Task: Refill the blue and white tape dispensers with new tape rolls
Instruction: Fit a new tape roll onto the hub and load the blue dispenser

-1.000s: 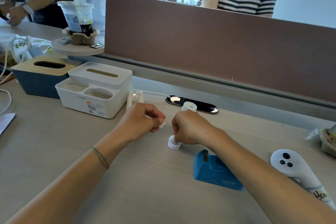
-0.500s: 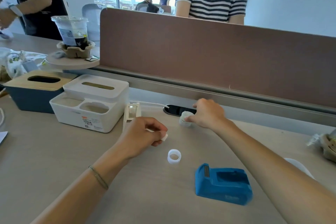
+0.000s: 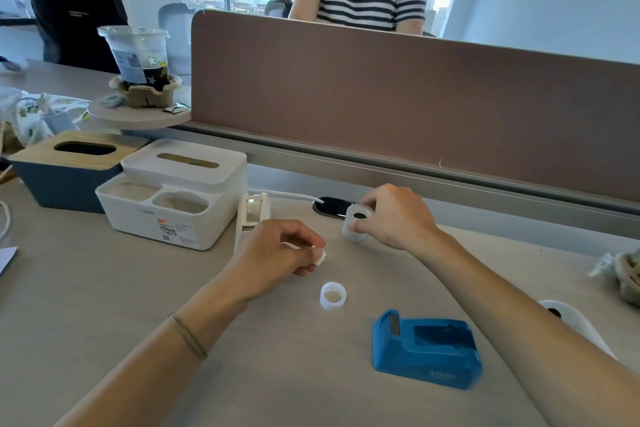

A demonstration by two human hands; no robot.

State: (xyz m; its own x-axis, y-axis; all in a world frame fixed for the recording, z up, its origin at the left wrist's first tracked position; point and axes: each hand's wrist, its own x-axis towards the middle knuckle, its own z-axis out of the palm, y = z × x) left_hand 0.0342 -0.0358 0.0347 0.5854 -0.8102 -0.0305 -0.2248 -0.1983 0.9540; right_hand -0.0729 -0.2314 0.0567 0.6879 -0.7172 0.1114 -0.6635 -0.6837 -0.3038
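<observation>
The blue tape dispenser (image 3: 426, 348) stands on the desk at the near right, its roll bay empty. The white tape dispenser (image 3: 254, 215) stands behind my left hand, beside the white box. My right hand (image 3: 394, 217) grips a translucent tape roll (image 3: 356, 224), tilted on its edge by the desk's cable port. My left hand (image 3: 280, 251) is closed around a small white piece (image 3: 320, 257) that pokes out at the fingertips. An empty white tape core (image 3: 333, 295) lies flat on the desk between the hands and the blue dispenser.
A white tissue box organiser (image 3: 173, 191) and a blue tissue box with a wooden lid (image 3: 65, 166) stand at the left. A brown partition (image 3: 415, 107) closes the back. A cup (image 3: 138, 55) sits on a small shelf. A white controller (image 3: 571, 319) lies at right. People stand behind.
My right hand left the white core on the desk, reached back to the cable port and took hold of the tape roll there. My left hand stayed closed on its small piece.
</observation>
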